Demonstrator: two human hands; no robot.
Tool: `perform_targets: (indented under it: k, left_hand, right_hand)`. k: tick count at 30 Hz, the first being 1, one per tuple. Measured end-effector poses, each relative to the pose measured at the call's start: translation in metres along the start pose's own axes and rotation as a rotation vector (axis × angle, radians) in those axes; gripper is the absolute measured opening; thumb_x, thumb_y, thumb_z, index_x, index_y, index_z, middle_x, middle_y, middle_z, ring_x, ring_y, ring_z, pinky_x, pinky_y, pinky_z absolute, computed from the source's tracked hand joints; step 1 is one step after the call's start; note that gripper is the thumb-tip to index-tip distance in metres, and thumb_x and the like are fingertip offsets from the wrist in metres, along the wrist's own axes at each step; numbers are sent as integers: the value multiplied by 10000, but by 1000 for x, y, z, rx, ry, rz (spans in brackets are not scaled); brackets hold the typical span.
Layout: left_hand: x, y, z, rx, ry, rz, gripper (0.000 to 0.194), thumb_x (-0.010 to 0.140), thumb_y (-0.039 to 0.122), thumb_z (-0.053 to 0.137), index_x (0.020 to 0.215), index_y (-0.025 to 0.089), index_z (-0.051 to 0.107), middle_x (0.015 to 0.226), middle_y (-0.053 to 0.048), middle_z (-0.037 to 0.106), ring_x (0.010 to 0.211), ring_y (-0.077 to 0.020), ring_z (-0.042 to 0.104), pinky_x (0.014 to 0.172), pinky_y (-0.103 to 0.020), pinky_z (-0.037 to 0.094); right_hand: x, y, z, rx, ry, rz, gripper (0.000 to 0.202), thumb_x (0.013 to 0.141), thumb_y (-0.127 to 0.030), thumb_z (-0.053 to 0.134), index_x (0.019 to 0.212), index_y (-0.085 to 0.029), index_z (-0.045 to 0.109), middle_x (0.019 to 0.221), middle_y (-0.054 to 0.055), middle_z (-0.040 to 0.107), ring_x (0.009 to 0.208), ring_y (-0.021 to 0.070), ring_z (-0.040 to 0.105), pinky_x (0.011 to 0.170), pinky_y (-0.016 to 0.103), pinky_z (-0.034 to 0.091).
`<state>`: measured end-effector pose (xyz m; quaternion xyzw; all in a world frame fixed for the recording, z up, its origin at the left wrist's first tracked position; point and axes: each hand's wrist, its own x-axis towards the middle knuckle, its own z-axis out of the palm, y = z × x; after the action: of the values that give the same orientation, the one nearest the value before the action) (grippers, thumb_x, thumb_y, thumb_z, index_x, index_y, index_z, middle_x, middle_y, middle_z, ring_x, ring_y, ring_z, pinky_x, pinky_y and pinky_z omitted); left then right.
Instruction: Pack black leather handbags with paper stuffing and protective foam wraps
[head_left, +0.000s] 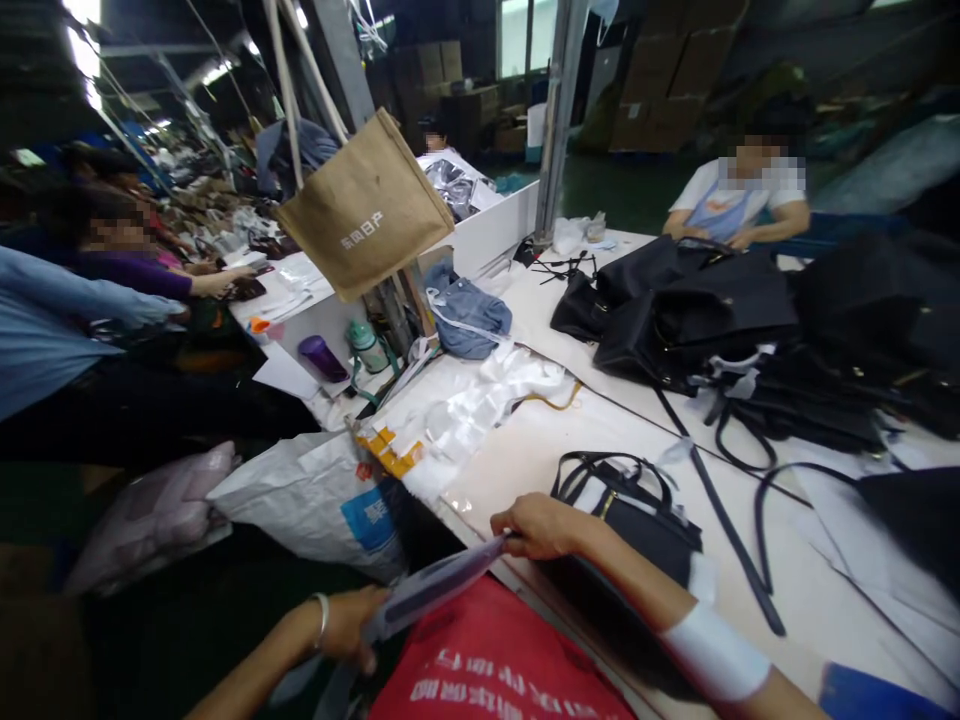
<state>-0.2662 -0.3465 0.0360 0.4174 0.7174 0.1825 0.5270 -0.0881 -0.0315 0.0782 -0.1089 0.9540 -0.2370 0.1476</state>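
Observation:
A long, narrow strap in clear plastic (442, 584) stretches between my two hands, above the red apron (495, 660). My left hand (349, 625), with a bracelet at the wrist, is closed round its lower end. The fingers of my right hand (536, 527) pinch the upper end at the table's front edge. Just beyond and below my right forearm lies a black handbag (652, 530) with raised handles and a gold zip.
Black bags (697, 310) are heaped at the back right, with a person (739, 200) behind them. White wrapping (480, 400) and a blue denim bag (471, 318) lie mid-table. A brown bag (367, 205) hangs above. A white sack (307, 500) stands left of the table.

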Motion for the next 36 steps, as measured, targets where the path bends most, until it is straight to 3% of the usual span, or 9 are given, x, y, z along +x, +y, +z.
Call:
perform_targets:
  k: [3, 5, 7, 10, 14, 20, 29, 33, 36]
  left_hand:
    - [44, 70, -12, 26, 172, 212, 687, 724, 485, 608, 1329, 222, 417, 1391, -120, 439, 1242, -256, 437, 1044, -414, 319]
    - [73, 107, -9, -19, 153, 347, 627, 725, 467, 627, 1276, 213, 469, 1314, -105, 519, 1193, -253, 473, 1015, -383, 342]
    - [98, 125, 0, -178, 57, 370, 426, 770, 457, 581, 1095, 182, 574, 1053, -82, 661, 980, -222, 598, 863, -338, 442]
    - [124, 122, 13, -438, 18, 289, 304, 820, 441, 510, 900, 151, 556, 755, -46, 679, 662, -156, 630, 639, -275, 466]
    - [140, 108, 7, -511, 39, 239, 262, 800, 411, 543, 851, 157, 506, 657, -24, 666, 497, -117, 578, 509, -232, 425]
    - [145, 114, -19, -438, 77, 264, 260, 803, 422, 534, 794, 163, 509, 640, -22, 672, 517, -126, 593, 531, -238, 429]
    - [154, 131, -25, -347, 73, 297, 253, 853, 433, 446, 814, 189, 497, 636, 1, 658, 575, -138, 606, 544, -226, 395]
    - [160, 127, -28, -242, 100, 273, 253, 870, 431, 402, 803, 202, 484, 607, 18, 633, 524, -128, 578, 525, -225, 374]
    - [166, 127, -30, -168, 145, 251, 242, 868, 418, 397, 772, 211, 477, 596, 26, 610, 533, -132, 575, 522, -224, 363]
  right_hand:
    - [-2, -5, -4, 8, 1, 39, 295, 850, -384, 469, 1049, -229, 623, 798, 56, 697, 747, 198, 637, 605, 256, 365]
    - [-6, -8, -7, 25, 17, 78, 319, 847, -383, 479, 1103, -235, 600, 831, 56, 699, 756, 191, 634, 620, 253, 366]
    - [-10, -10, -7, 43, 48, 142, 328, 846, -381, 486, 1124, -236, 585, 859, 57, 697, 757, 186, 627, 626, 250, 361]
    - [-19, -6, -5, 80, 108, 286, 328, 857, -398, 478, 1116, -219, 572, 839, 57, 685, 747, 183, 612, 620, 247, 350]
    - [-40, 10, -3, 154, 160, 400, 377, 862, -426, 483, 1162, -203, 530, 844, 61, 667, 783, 187, 598, 647, 251, 353]
    - [-60, 37, -14, 178, 136, 486, 242, 885, -365, 454, 961, -195, 608, 786, 41, 654, 717, 157, 583, 603, 232, 336]
    - [-10, 18, -22, 169, 146, 419, 298, 878, -404, 468, 1033, -179, 588, 780, 51, 655, 703, 162, 578, 582, 233, 309]
    - [-23, 40, -17, 214, 182, 424, 378, 875, -444, 467, 1160, -202, 524, 817, 41, 659, 764, 177, 586, 624, 241, 332]
    - [-34, 59, -11, 174, 142, 471, 279, 898, -383, 432, 1003, -189, 603, 815, 52, 662, 758, 175, 585, 633, 248, 335]
